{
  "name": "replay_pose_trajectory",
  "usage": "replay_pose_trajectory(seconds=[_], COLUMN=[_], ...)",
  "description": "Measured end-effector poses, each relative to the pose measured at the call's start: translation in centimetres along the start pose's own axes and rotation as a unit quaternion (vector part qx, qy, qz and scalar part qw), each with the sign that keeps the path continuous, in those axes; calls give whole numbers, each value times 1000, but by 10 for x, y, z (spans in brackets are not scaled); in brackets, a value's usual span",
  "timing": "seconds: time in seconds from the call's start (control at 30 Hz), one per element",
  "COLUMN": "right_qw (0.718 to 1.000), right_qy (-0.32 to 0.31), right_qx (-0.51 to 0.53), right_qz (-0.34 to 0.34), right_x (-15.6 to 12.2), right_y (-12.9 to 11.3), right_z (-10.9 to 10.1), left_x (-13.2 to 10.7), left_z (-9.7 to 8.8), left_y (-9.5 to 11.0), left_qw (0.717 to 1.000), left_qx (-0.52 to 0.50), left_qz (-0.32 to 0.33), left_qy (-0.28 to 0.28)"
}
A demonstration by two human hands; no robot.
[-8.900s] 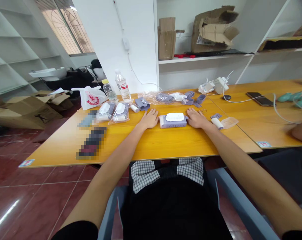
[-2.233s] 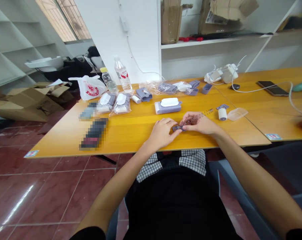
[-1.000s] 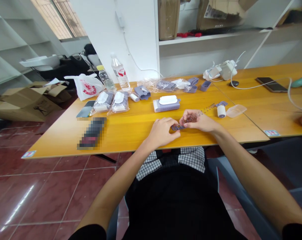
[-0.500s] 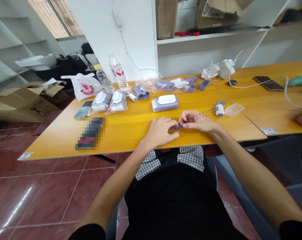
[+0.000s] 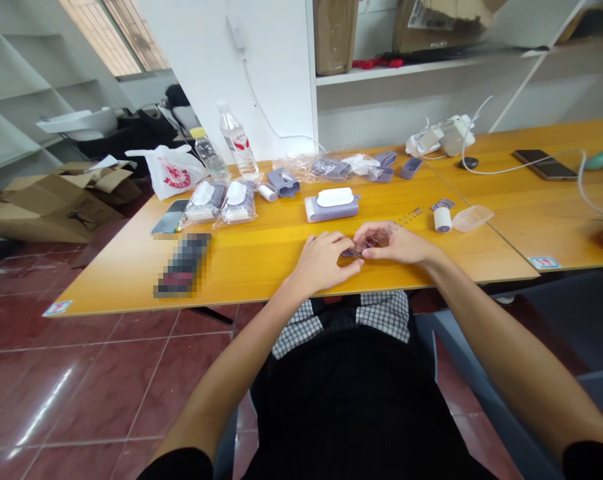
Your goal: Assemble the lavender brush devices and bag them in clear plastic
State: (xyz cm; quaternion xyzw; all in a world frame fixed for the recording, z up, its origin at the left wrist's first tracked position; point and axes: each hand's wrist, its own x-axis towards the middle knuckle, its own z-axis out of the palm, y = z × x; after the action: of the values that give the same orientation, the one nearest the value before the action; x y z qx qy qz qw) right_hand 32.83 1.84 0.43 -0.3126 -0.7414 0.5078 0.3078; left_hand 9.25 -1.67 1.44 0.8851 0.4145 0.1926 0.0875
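Two bare hands meet low over a yellow wooden table [image 5: 251, 263], near its front edge. The left hand [image 5: 322, 262] curls its fingers around a small dark part [image 5: 348, 253], mostly hidden by the fingers. The right hand [image 5: 395, 244] pinches a long metal spring [image 5: 406, 219] — one end at the dark part, the loose end sticking out past the knuckles. Beyond the hands sits a purple-and-white device [image 5: 332, 205]. To the right, a white cylinder [image 5: 442, 220] stands just beside a clear dish [image 5: 474, 219].
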Motion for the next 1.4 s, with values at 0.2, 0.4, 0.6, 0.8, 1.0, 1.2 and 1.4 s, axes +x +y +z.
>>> replay_pose_trajectory(seconds=[0.2, 0.4, 0.6, 0.8, 1.0, 1.2, 1.4], right_qw=[998, 993, 985, 984, 978, 978, 974], right_qy=[55, 85, 79, 97, 94, 91, 86], right_qx=[-32, -77, -147, -149, -183, -183, -207], right_qz=[31, 34, 36, 28, 28, 36, 13], right_x=[0, 2, 3, 2, 2, 2, 0], right_y=[3, 4, 0, 6, 7, 8, 2], right_z=[0, 1, 4, 0, -1, -1, 0], left_x=[1, 0, 1, 1, 1, 1, 0], left_z=[2, 6, 8, 8, 7, 6, 6], left_y=[-2, -6, -8, -9, -8, -11, -11], left_qw=[1000, 998, 998, 998, 998, 999, 999], left_qx=[15, 44, 51, 45, 39, 26, 20], left_qz=[-11, -38, -33, -31, -35, -38, -35], left_qy=[4, -5, -16, -12, -20, -27, -22])
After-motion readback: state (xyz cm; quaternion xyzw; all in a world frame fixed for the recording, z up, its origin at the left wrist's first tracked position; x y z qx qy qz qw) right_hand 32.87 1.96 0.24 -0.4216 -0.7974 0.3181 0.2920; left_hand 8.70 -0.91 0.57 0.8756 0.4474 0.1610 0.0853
